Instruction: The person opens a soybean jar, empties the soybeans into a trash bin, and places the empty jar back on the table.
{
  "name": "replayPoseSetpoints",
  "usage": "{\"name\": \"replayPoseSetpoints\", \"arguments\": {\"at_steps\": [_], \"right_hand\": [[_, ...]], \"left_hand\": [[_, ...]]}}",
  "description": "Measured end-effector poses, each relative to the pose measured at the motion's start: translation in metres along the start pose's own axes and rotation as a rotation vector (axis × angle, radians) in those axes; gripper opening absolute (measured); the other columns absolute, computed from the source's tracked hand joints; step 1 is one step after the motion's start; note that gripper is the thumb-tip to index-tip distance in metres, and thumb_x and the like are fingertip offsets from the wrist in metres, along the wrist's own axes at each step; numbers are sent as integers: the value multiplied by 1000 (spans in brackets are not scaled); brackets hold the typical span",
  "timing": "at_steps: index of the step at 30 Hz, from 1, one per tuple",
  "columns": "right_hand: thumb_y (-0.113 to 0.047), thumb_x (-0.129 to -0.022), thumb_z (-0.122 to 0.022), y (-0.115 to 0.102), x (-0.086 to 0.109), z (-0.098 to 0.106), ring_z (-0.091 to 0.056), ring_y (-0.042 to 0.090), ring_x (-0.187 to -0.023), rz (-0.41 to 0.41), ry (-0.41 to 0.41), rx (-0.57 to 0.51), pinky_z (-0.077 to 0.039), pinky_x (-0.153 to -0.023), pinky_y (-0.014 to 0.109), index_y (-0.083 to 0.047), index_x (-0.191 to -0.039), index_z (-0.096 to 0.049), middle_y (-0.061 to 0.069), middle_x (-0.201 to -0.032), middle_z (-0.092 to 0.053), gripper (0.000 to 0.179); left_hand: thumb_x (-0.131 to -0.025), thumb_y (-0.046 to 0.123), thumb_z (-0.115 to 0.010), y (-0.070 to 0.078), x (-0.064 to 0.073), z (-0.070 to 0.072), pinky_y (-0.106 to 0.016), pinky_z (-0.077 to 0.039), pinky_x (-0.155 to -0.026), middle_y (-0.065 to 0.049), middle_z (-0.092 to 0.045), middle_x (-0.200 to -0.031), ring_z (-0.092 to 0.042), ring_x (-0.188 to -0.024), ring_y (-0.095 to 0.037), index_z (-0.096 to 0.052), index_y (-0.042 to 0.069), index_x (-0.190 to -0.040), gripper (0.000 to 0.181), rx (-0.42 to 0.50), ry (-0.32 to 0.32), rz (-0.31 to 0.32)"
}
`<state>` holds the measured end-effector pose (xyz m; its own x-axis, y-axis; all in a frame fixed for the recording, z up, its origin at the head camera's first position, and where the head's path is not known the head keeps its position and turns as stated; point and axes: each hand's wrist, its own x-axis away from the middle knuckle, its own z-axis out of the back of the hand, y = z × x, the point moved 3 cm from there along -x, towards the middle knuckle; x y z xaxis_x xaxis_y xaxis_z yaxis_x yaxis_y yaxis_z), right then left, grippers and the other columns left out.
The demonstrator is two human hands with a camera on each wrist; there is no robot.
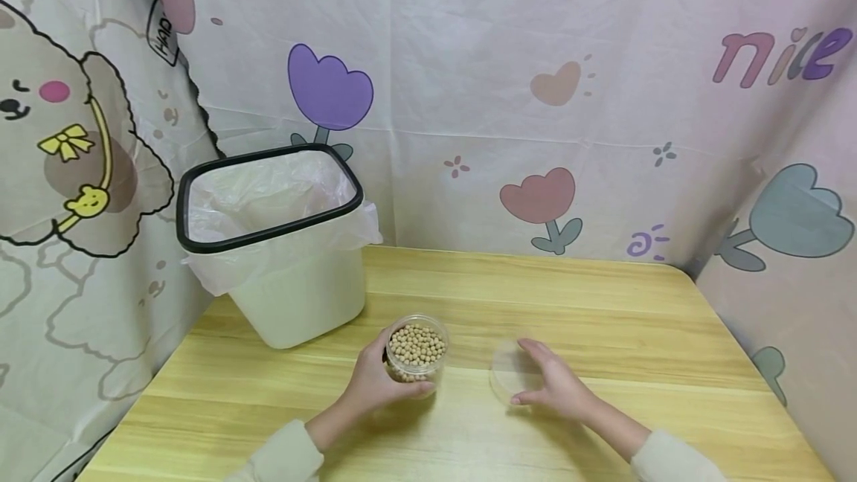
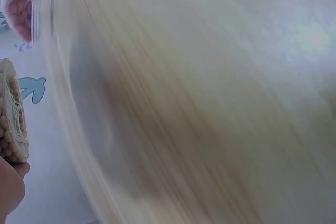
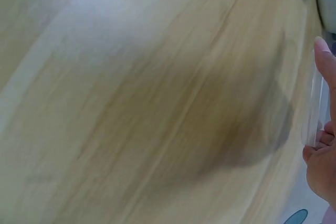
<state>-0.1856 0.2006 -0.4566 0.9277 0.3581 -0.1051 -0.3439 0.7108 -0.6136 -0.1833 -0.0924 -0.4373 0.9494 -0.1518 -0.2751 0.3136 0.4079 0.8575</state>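
My left hand grips a clear round jar from its left side, the thumb in front. Pale round beans, perhaps soybeans or chickpeas, fill the uncovered jar nearly to its rim. To the right, my right hand holds a clear round lid by its edge between thumb and fingers. In the left wrist view the jar shows at the left edge, partly cut off. The right wrist view catches the lid edge-on beside the fingers, with a shadow on the wood below it.
A white bin with a black rim and a pale plastic liner stands at the table's back left. The wooden table meets a printed cloth hanging behind it.
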Motion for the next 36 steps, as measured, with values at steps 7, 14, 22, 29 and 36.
{"name": "replayPoseSetpoints", "arguments": {"at_steps": [7,14,22,29,36], "right_hand": [[-30,-60,-82,7,0,-4,-44,42,-124,-3,7,27,-35,-104,51,10,-133,-39,26,-135,-45,94],[-34,-59,-81,8,2,-7,-43,44,-124,20,1,20,-34,-103,52,13,-132,-38,29,-134,-44,97],[-39,-60,-80,12,2,-9,-42,45,-124,30,-8,38,-35,-102,53,13,-133,-37,29,-135,-43,99],[-41,-60,-80,12,3,-10,-42,46,-124,35,-22,28,-35,-102,54,14,-133,-36,30,-135,-42,101],[-41,-61,-80,11,4,-11,-42,46,-124,38,-42,26,-36,-101,55,14,-133,-35,30,-136,-42,101]], "left_hand": [[-49,31,-91,-2,0,12,-45,-46,-97,-13,-57,-126,-56,-115,-30,-43,9,-135,100,20,29,14],[-51,29,-90,-6,1,25,-45,-47,-96,-14,-57,-126,-56,-115,-30,-43,9,-135,99,-12,57,32],[-53,26,-90,-8,4,43,-47,-45,-98,-19,-53,-129,-53,-117,-34,-39,4,-137,101,-25,73,59],[-54,24,-89,-11,4,53,-49,-45,-97,-24,-52,-128,-53,-117,-38,-38,0,-136,100,-77,101,81],[-54,22,-89,-14,7,64,-51,-45,-96,-25,-52,-127,-53,-115,-39,-40,2,-135,97,-72,122,71]]}}
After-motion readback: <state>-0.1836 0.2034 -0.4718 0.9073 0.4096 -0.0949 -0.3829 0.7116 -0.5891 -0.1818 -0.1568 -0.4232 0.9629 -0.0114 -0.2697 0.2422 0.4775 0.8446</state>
